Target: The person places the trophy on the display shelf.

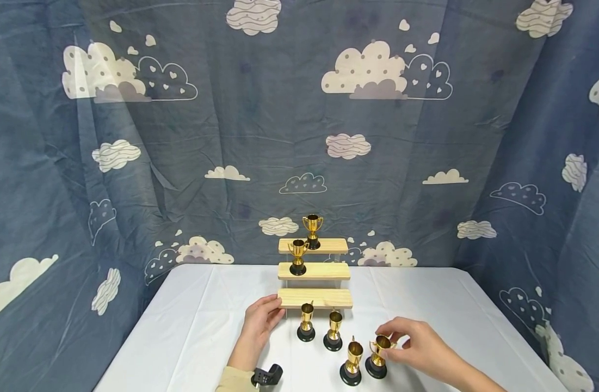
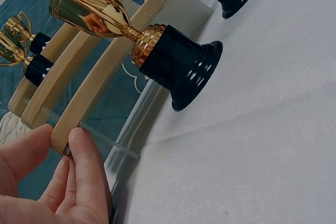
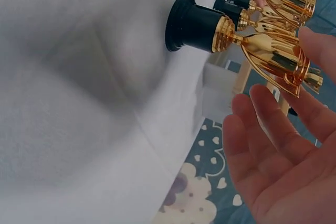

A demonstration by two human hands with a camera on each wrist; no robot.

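My left hand (image 1: 261, 325) pinches the left end of the lowest shelf on a three-tier wooden display stand (image 1: 323, 298), thumb on one side and fingers on the other. With my right hand (image 1: 414, 343) I hold a gold trophy cup (image 3: 275, 51) near its rim, thumb and index finger on opposite sides. Its black base (image 1: 376, 368) stands on the table, upright. To its left is another trophy cup (image 1: 351, 363), and two more, a left one (image 1: 306, 322) and a right one (image 1: 333, 330), stand before the stand.
One trophy cup (image 1: 313, 231) stands on the top shelf, another (image 1: 297, 257) at the middle shelf's left. Clear supports hold up the shelves. A white cloth covers the table (image 1: 196, 326). Cloud-patterned blue curtains (image 1: 260, 130) surround the back and sides.
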